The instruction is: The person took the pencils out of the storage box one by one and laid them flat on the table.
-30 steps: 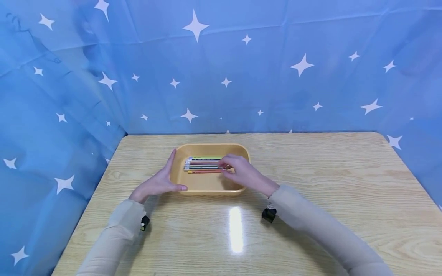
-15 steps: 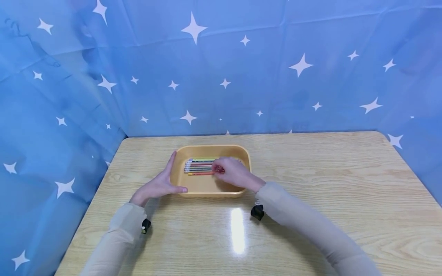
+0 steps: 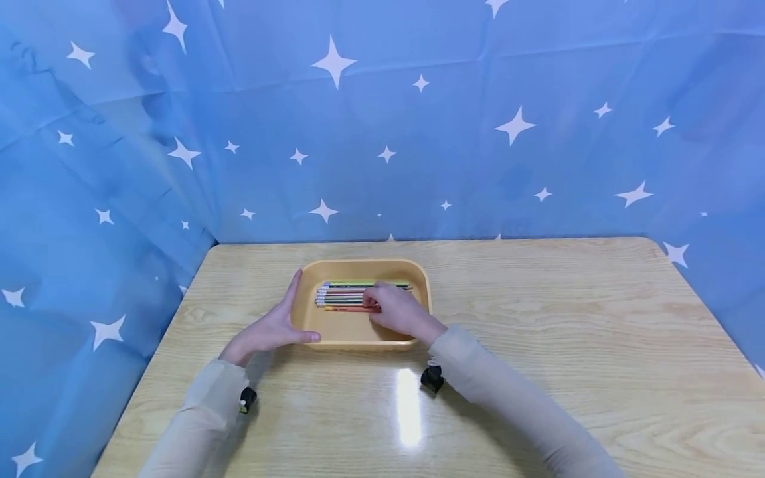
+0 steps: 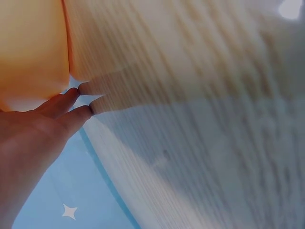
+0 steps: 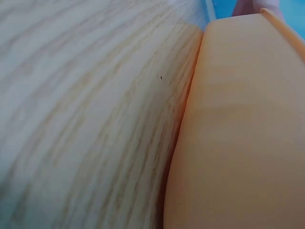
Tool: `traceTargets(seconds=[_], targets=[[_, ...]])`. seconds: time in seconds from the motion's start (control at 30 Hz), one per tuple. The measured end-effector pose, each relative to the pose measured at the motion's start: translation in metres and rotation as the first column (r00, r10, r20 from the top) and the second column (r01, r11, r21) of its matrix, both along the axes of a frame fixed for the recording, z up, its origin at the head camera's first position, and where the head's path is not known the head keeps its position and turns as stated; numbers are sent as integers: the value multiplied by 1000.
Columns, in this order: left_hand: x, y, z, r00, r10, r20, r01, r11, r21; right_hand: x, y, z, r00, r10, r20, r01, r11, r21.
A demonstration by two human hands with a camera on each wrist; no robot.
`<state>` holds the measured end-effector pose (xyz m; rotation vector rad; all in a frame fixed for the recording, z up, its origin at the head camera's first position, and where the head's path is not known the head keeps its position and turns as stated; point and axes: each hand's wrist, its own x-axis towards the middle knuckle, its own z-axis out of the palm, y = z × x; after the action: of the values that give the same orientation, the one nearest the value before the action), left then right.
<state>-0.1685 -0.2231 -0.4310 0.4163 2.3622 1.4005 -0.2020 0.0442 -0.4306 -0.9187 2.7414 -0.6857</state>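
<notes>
A shallow tan plastic tray point(image 3: 358, 332) stands near the table's back edge. My left hand point(image 3: 271, 328) holds its left end, thumb at the front rim and fingers along the side; in the left wrist view those fingers reach past the tray's lower wall. Inside lie several pencils point(image 3: 337, 296) in a row, eraser ends to the left. My right hand point(image 3: 397, 311) reaches in and pinches an orange-red pencil point(image 3: 346, 309) at the row's near side. Its fingers cover the pencil's right part. The right wrist view shows just the tray's outer wall point(image 5: 238, 119) and part of the left hand.
The tray rests on a wood-grain table point(image 3: 538, 345) with a bright light reflection in front. Behind and to the left hangs a blue cloth point(image 3: 382, 119) with white stars. A dark device point(image 3: 431, 380) is strapped under the right wrist.
My right hand has moved left along the pencils and lowered its fingers onto the orange-red one, which has come to lie slightly tilted. The left hand stays on the tray.
</notes>
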Motion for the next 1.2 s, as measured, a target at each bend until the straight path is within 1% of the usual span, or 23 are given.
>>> traceTargets(seconds=[0.17, 0.37, 0.53, 0.63, 0.7, 0.87, 0.97, 1.03, 1.13, 1.2], targets=[[1, 1, 0, 1000, -2, -4, 2, 1000, -6, 1, 0, -1, 1000, 0, 9, 0, 1000, 2], [2, -2, -1, 1000, 3, 12, -3, 1000, -15, 1, 0, 0, 999, 7, 32, -7, 1000, -4], [1, -3, -3, 1000, 4, 14, -4, 1000, 0, -1, 1, -1, 994, -16, 111, 22, 998, -50], [0, -3, -3, 1000, -5, 11, 5, 1000, 8, -2, 2, -1, 985, -17, 174, 38, 992, -117], [0, -3, -3, 1000, -9, 9, 9, 1000, 13, -3, 3, 0, 979, -3, 205, 39, 984, -171], [1, -2, -2, 1000, -17, 3, 17, 1000, 17, -3, 5, 1, 968, 45, 247, 34, 951, -307], [2, -2, -1, 1000, -26, 4, 26, 999, 22, -3, 7, 3, 959, 52, 277, 56, 927, -370], [1, -2, -1, 1000, -26, 4, 26, 999, 23, -2, 8, 4, 951, 43, 305, 92, 906, -414], [0, -2, 0, 1000, -23, -5, 23, 1000, 7, -2, 9, 5, 942, 13, 334, 160, 860, -485], [0, -2, -1, 1000, -18, -5, 18, 1000, -4, 0, 11, 6, 943, -4, 333, 188, 832, -522]])
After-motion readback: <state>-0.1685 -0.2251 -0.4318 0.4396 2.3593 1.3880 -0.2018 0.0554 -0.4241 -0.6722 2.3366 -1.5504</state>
